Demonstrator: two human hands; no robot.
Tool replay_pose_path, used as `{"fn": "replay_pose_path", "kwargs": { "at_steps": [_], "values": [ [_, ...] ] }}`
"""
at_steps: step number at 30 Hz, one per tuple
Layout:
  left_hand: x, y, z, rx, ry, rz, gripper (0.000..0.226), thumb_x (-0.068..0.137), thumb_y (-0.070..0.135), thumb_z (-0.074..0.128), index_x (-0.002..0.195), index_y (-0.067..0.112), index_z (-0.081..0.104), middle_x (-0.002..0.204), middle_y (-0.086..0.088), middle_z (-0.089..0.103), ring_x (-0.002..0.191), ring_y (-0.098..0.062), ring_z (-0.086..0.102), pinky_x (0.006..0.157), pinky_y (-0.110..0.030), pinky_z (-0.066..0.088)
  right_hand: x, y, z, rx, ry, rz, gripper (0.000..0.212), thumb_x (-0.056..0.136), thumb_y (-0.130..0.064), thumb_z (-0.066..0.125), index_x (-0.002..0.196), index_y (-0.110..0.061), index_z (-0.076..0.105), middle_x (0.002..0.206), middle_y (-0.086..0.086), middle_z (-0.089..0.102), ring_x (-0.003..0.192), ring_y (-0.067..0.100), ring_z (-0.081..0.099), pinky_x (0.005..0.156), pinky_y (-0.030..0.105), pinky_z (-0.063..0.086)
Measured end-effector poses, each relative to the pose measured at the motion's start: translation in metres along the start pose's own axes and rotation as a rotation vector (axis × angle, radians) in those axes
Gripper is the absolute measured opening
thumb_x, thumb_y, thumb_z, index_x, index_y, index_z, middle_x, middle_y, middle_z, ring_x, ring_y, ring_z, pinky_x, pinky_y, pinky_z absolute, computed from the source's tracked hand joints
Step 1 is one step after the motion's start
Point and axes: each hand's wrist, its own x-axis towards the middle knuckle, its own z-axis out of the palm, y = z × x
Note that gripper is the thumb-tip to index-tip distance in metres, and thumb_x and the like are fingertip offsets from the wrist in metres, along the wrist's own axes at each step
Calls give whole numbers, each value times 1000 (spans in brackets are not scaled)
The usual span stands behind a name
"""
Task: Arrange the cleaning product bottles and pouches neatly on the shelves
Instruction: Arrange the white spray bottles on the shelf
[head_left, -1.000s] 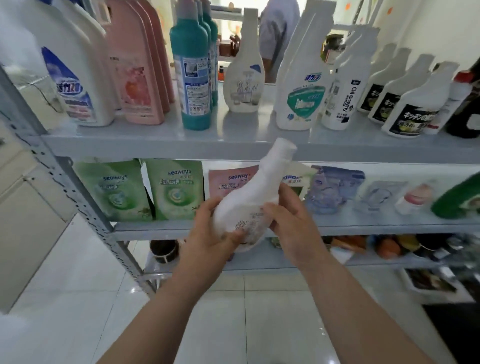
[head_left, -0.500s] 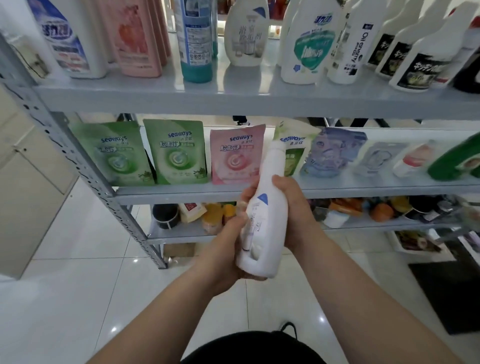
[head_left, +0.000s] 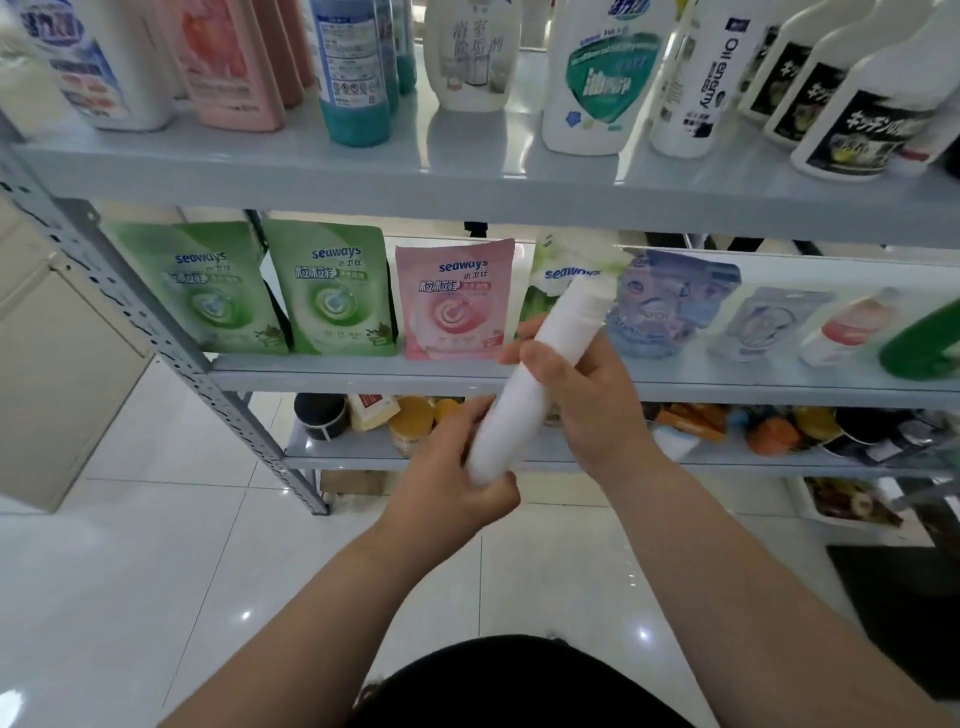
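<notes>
Through the head camera, you are holding a plain white bottle (head_left: 524, 395) in both hands, in the air in front of the middle shelf (head_left: 311, 371) and touching no shelf. Its cap end is tilting up and to the right, and its base is sitting low by your left palm. Your left hand (head_left: 447, 483) is clasping the base, and your right hand (head_left: 587, 400) is curling its fingers round the upper half.

Behind the bottle, two green pouches (head_left: 332, 291) and a pink pouch (head_left: 454, 301) are standing upright side by side on the middle shelf, and a blue pouch (head_left: 670, 301) is leaning further right. On the top shelf (head_left: 467, 176), a pink bottle (head_left: 228, 62) and a teal bottle (head_left: 353, 78) are standing among white ones. Glossy floor tiles (head_left: 156, 571) are showing below.
</notes>
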Motion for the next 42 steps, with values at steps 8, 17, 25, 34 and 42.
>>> {"fn": "replay_pose_path", "kwargs": {
  "at_steps": [8, 17, 25, 34, 42],
  "values": [
    [14, 15, 32, -545, 48, -358, 29, 92, 41, 58, 118, 30, 66, 109, -4, 71, 93, -27, 72, 67, -45, 60, 25, -9, -36, -174, 42, 127, 7, 99, -39, 62, 99, -35, 68, 90, -18, 73, 84, 5, 70, 78, 34, 59],
    [26, 46, 38, -1180, -181, -833, 39, 103, 44, 46, 121, 13, 61, 81, -7, 63, 60, -26, 66, 26, -15, 29, 20, 4, -31, 484, 32, 656, 50, 97, -56, 51, 109, -9, 64, 94, 15, 75, 100, 35, 67, 104, 52, 50],
    [28, 30, 33, -822, -280, -619, 90, 66, 74, 71, 136, 19, 55, 110, -9, 66, 89, -28, 68, 63, -39, 60, 30, 19, -32, 365, 138, 562, 25, 97, -35, 59, 108, -12, 53, 95, 13, 62, 82, 24, 62, 77, 37, 56],
    [27, 11, 30, 81, -86, -71, 104, 62, 30, 88, 147, 45, 30, 131, 17, 36, 118, 0, 47, 82, -9, 42, 14, 9, -35, 227, -74, 22, 25, 65, -22, 70, 87, -19, 61, 83, 1, 64, 80, 16, 60, 70, 29, 53],
    [36, -15, 15, -410, 120, -175, 37, 78, 14, 83, 107, 25, 63, 103, 4, 73, 92, -16, 72, 66, -26, 55, 16, -12, -44, -97, 2, -13, 31, 90, -25, 76, 111, -42, 61, 105, -1, 73, 99, 11, 68, 85, 34, 55]
  ]
}}
